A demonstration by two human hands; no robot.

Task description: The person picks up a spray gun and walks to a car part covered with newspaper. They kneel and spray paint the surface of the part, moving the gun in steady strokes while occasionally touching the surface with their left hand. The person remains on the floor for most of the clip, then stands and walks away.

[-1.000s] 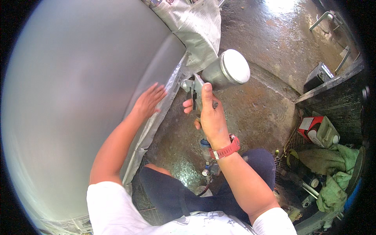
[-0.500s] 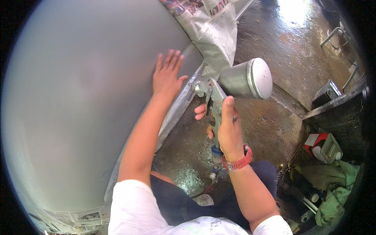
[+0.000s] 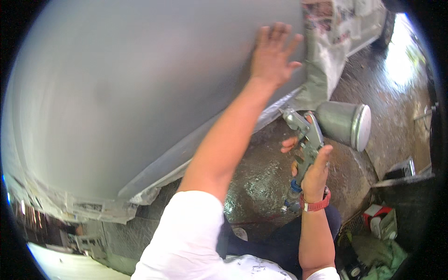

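My left hand (image 3: pixel 273 58) is stretched out with fingers spread, its palm against a smooth grey body panel (image 3: pixel 140 84), near the panel's right edge. My right hand (image 3: pixel 315 172) grips the handle of a metal paint spray gun (image 3: pixel 308 135), thumb pointing up. On top of the gun sits a silver cup (image 3: pixel 338 123) with a white lid, tilted to the right. The gun's nozzle (image 3: pixel 291 116) points left, close to the panel's lower edge. At the base of the handle is a blue-ringed fitting (image 3: pixel 295 186).
Plastic sheeting (image 3: pixel 322 70) and newspaper (image 3: pixel 93 207) mask the panel's borders. A wheel (image 3: pixel 386 30) shows at the upper right. The concrete floor (image 3: pixel 256 182) is wet. At the lower right are a red and white container (image 3: pixel 380 220) and a green cloth (image 3: pixel 373 254).
The view has shifted left, so more masked edge shows at the lower left. My left hand has slid farther up the panel. The spray gun stays in my right hand.
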